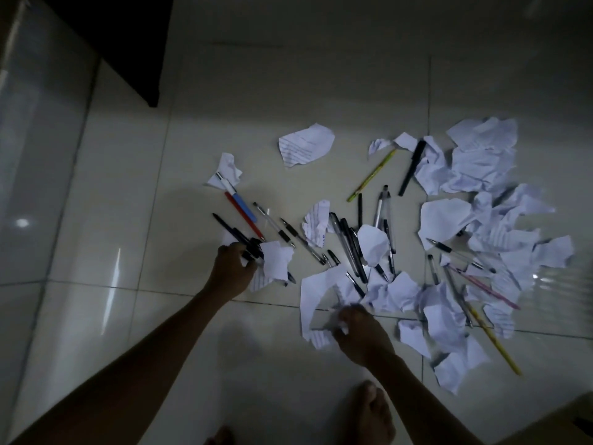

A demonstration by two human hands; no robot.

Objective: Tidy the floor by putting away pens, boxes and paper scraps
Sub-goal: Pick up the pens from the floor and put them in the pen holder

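The bare left forearm slants up from the lower left corner to the left hand, left of centre, its fingers curled round a bunch of dark pens. The right forearm comes from the lower right — the right hand, knuckles up, pinches a paper scrap.

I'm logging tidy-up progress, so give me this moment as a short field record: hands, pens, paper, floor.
left hand: grips a bunch of dark pens
right hand: grips a torn sheet, blurred
loose pens: many on the tiles, including a red pen and a yellow-green pen
paper scraps: scattered, thickest at the right
floor: pale glossy tiles
lighting: dim
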